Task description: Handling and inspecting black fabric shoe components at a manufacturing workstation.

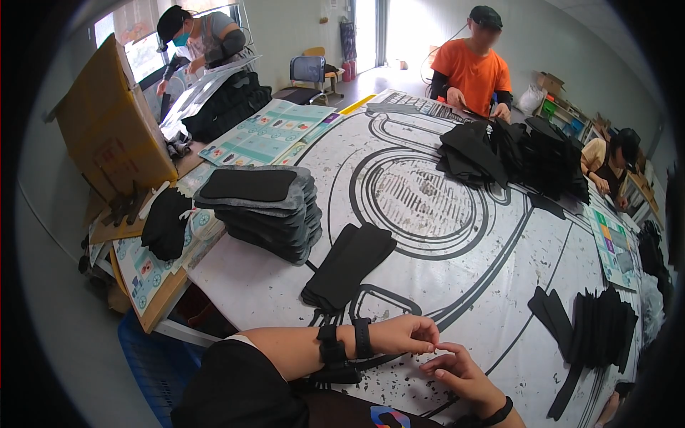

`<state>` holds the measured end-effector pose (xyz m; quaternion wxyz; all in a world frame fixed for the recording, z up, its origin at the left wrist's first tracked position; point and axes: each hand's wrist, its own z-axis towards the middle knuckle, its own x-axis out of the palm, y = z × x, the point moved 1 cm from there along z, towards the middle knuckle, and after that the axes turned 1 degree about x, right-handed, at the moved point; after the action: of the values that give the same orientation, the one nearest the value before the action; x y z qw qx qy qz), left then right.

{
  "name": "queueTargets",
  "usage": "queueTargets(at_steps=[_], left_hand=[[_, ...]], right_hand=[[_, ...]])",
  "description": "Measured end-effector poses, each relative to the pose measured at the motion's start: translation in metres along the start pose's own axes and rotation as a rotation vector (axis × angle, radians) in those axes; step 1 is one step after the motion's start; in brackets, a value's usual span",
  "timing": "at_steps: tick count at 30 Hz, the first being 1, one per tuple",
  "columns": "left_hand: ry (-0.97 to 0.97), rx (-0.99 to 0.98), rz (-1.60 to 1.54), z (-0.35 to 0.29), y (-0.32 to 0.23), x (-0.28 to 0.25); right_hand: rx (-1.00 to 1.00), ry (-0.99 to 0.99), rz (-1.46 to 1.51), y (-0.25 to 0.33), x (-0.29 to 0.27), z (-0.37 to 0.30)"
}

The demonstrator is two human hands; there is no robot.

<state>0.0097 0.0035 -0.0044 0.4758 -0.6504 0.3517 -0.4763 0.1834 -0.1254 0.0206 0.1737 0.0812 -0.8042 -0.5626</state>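
Observation:
My left hand hovers over the near edge of the table, its fingers curled in and the thumb pressed to them. Anything in that pinch is too small to make out. Just to its right, my right hand has its fingers bent but apart, and one fingertip meets the left fingers. No object shows in the right hand. Beyond my left wrist lies a small stack of flat black fabric pieces. Farther left stands a tall pile of grey fleecy pads with a black piece on top.
A row of black strips lies at right. A heap of black pieces covers the far right, where a person in orange handles material. Two other people work at left and right. A cardboard box stands left, above a blue crate.

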Motion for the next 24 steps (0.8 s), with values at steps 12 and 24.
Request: queueTargets(at_steps=[12, 24], left_hand=[[0.011, 0.003, 0.049, 0.0013, -0.0027, 0.0002], [-0.041, -0.142, -0.010, -0.0023, -0.0072, 0.0030]], right_hand=[[0.003, -0.020, 0.015, 0.0026, 0.0027, -0.0018], [-0.085, 0.082, 0.009, -0.0019, -0.0014, 0.0015]])
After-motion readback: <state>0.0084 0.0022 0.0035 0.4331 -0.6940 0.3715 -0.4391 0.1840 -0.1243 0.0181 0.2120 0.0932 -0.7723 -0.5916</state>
